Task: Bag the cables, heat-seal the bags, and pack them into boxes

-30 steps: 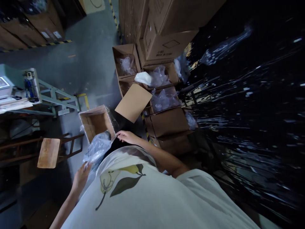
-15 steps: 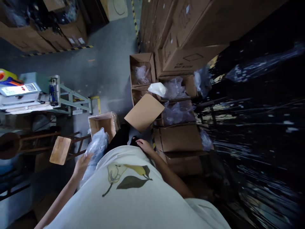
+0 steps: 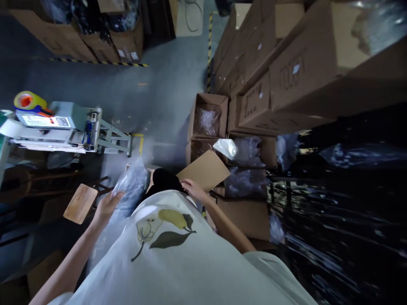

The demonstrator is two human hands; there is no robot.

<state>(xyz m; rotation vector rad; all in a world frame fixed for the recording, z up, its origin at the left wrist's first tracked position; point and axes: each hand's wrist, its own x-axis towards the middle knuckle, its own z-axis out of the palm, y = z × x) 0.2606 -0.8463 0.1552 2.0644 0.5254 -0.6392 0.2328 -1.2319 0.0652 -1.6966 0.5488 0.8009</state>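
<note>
My left hand [image 3: 108,206] is closed around a bundle of clear plastic bags [image 3: 129,186], held out at my left side; the bundle is blurred and hangs partly over an open cardboard box [image 3: 153,173]. My right hand [image 3: 193,189] rests low in front of my body, at my dark-clothed leg, with its fingers loosely stretched and nothing visible in them. Just beyond it is a flat brown piece of cardboard [image 3: 205,170]; I cannot tell whether the fingertips touch it.
Open boxes of clear plastic [image 3: 206,120] line my right, below tall stacked cartons [image 3: 286,80]. A white packet [image 3: 225,147] lies on one. At left stand a bench machine [image 3: 47,123] with a yellow tape dispenser [image 3: 30,101] and a wooden stool seat [image 3: 80,203]. Striped tape [image 3: 209,55] marks the floor.
My view has shifted, so the boxes and bench appear farther right. My left hand still grips the plastic bags, now raised more over the box. The cardboard piece appears closer to my right hand.
</note>
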